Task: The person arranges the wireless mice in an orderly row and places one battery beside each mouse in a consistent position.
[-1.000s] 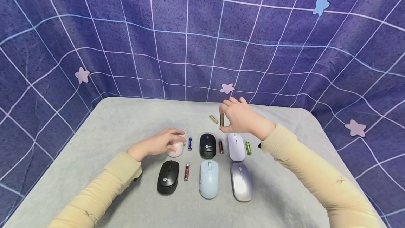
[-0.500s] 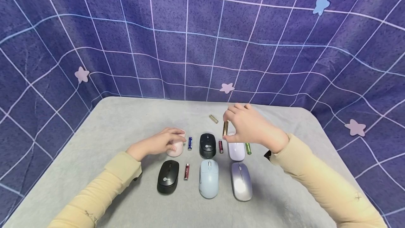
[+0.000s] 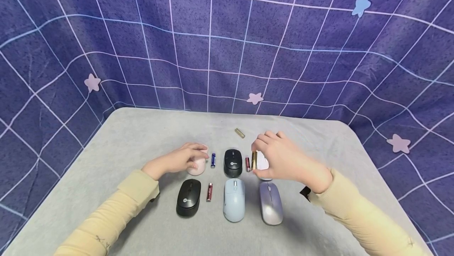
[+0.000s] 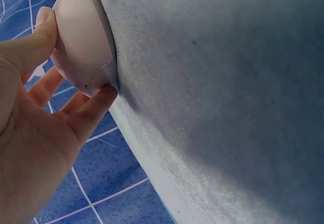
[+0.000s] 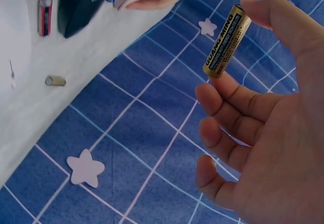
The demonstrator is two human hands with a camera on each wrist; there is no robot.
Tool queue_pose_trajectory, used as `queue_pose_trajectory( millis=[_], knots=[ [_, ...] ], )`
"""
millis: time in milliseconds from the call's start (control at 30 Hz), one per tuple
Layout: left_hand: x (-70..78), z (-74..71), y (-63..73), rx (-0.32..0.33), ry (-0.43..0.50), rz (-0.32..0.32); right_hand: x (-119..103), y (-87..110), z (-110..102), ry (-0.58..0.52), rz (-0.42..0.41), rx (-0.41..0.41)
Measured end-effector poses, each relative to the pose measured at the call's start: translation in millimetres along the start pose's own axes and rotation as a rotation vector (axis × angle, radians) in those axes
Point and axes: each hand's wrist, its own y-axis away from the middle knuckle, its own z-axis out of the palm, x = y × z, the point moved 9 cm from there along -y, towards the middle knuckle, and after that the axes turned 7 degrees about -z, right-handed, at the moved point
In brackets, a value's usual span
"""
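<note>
My left hand [image 3: 181, 159] grips a pale pink computer mouse [image 4: 83, 36] that sits on the grey tabletop, thumb on one side and fingertips at its end. Between the thumb and a fingertip of my right hand [image 3: 283, 157] a gold battery [image 5: 227, 41] is pinched by its two ends, dark lettering facing the wrist camera. In the head view that hand is over a white mouse [image 3: 262, 162] and hides part of it. A red battery [image 3: 248, 164] lies just left of the held one. Another gold battery [image 3: 239, 133] rests farther back.
A black mouse [image 3: 233, 163] stands between a blue battery [image 3: 213, 160] and the red one. Nearer the front are a second black mouse [image 3: 188, 197], a second red battery [image 3: 209, 192], a light blue mouse [image 3: 234, 200] and a silver mouse [image 3: 271, 203]. A patterned curtain [image 3: 227, 51] hangs behind.
My right hand has moved toward the front and slightly right with the gold battery, from beside the other gold battery to over the white mouse. The left hand has stayed on the pink mouse.
</note>
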Motion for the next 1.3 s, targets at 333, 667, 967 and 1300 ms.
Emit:
queue_pose_trajectory(
  millis=[333, 667, 967, 1300],
  knots=[
    [-1.2, -0.5, 0.1, -0.002, -0.003, -0.006, -9, 16.3, 21, -0.050, 0.005, -0.001],
    [-3.1, -0.6, 0.1, -0.007, 0.007, -0.026, -13, 31.2, 51, -0.115, 0.038, -0.041],
    [-3.1, 0.0, 0.6, -0.006, 0.010, -0.029, -17, 38.8, 82, -0.154, 0.041, -0.069],
    [-1.8, -1.3, 0.3, 0.000, 0.005, -0.019, -24, 41.3, 114, -0.186, 0.042, -0.137]
  ],
)
